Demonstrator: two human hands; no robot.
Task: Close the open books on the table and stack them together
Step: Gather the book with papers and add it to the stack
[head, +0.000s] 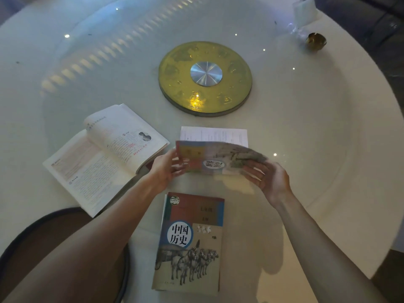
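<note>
A thin colourful book (215, 158) hangs in mid-air over the round white table (317, 138), its cover facing me upside down and its white pages showing behind. My left hand (167, 168) grips its left edge. My right hand (267, 179) holds its right edge, palm up. Near the front edge lies a closed history book (190, 243) with horses on its cover. To the left, a larger book (105, 156) lies open, pages up.
A gold disc with a silver hub (205, 77) sits under the glass at the table's centre. A small brass dish (316, 41) and clear wrapping (302, 13) stand at the far right. A dark round chair seat (54, 237) sits below the table's left edge.
</note>
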